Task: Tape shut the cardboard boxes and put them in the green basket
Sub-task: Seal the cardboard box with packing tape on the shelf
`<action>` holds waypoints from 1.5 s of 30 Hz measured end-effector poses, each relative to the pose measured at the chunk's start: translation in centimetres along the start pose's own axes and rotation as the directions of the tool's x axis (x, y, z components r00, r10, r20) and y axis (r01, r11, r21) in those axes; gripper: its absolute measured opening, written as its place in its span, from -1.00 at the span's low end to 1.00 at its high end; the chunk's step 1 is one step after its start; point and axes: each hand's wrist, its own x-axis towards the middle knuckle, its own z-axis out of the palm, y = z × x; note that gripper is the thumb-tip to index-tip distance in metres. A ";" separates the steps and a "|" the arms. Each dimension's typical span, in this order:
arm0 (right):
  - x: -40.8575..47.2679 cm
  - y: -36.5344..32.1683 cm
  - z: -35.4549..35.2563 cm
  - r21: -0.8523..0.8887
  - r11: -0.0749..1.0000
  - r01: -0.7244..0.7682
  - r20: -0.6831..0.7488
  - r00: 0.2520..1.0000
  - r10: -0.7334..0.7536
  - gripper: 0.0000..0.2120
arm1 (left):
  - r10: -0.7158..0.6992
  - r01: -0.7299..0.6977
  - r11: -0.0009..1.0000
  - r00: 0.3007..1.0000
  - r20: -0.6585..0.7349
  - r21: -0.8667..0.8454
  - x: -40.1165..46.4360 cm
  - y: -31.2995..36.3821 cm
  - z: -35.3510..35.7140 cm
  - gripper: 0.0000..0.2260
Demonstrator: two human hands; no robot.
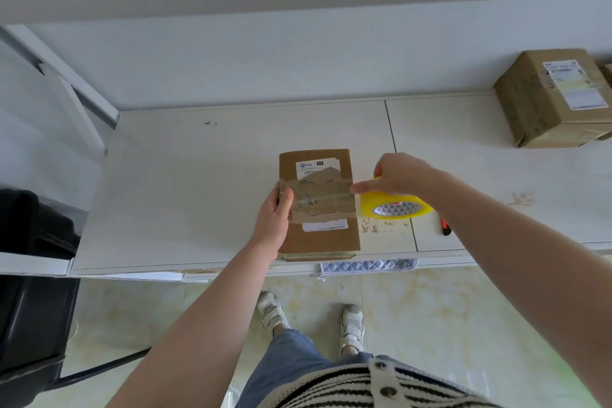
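Note:
A flat cardboard box (323,238) lies on the white table (198,192) near its front edge, with torn labels and a clear strip of tape across its middle. My left hand (273,219) grips the box's left edge, thumb on top over the tape's end. My right hand (400,175) holds a yellow tape roll (395,207) just off the box's right edge, the tape stretched from roll to box. A bigger cardboard box (556,99) stands at the far right of the table. No green basket is in view.
A red and black cutter (445,227) lies on the table right of the roll. A black chair (29,275) stands at the left. A quilted grey cloth (367,267) hangs below the table's front edge. My feet stand on the tiled floor.

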 end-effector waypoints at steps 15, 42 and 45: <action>1.0 0.8 1.5 0.066 0.998 -0.016 0.053 0.999 0.012 -0.29 | 0.450 -0.310 0.214 0.873 0.188 0.926 1.4 4.1 4.1 -0.40; 0.5 3.9 1.2 0.119 0.986 0.117 -0.042 0.993 -0.113 -0.50 | 0.347 -0.226 0.165 0.925 0.158 0.960 1.8 2.5 5.3 -0.20; 0.6 4.1 1.1 0.112 0.988 0.110 -0.032 0.994 -0.107 -0.49 | 0.338 -0.228 0.181 0.928 0.157 0.957 1.8 2.6 5.3 -0.21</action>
